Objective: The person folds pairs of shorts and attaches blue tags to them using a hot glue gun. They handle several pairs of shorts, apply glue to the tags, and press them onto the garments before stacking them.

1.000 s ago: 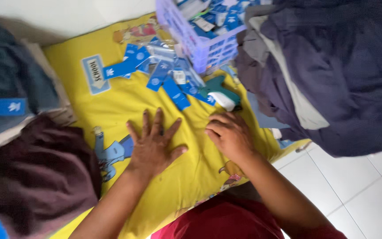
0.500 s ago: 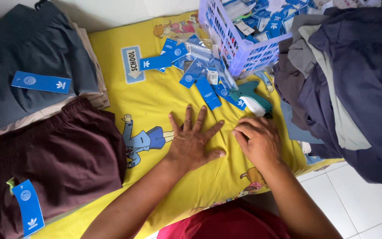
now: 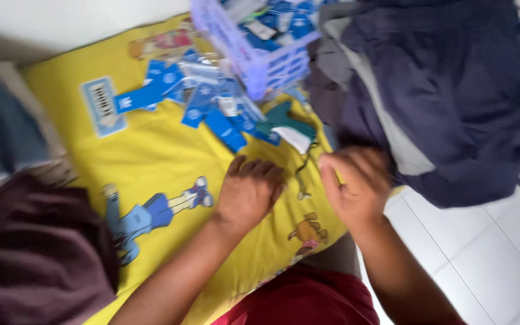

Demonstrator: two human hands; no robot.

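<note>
Head view looks down on a yellow sheet (image 3: 151, 162) printed with cartoon figures, taken here as the landmark. Half a second ago the left hand (image 3: 249, 191) lay flat on the sheet with its fingers spread wide; now the fingers are drawn together and curled down, knuckles up, resting on the sheet near its middle and holding nothing that shows. The right hand (image 3: 353, 183) was pressed low beside it; it has now lifted over the sheet's right edge, fingers bent and pinched toward each other, with a thin dark string (image 3: 302, 174) hanging just to its left. Blur hides whether the fingers actually grip that string. So the flattening pose has given way to picking something small up, as far as one can judge.

At the sheet's upper middle lies a scatter of blue paper tags (image 3: 212, 108), and beside them a teal tagging gun (image 3: 284, 123). A lilac plastic basket (image 3: 260, 60) of more tags sits at the top edge. Dark navy clothes (image 3: 446, 102) pile over the right side; a maroon garment (image 3: 31, 253) covers the lower left corner.
</note>
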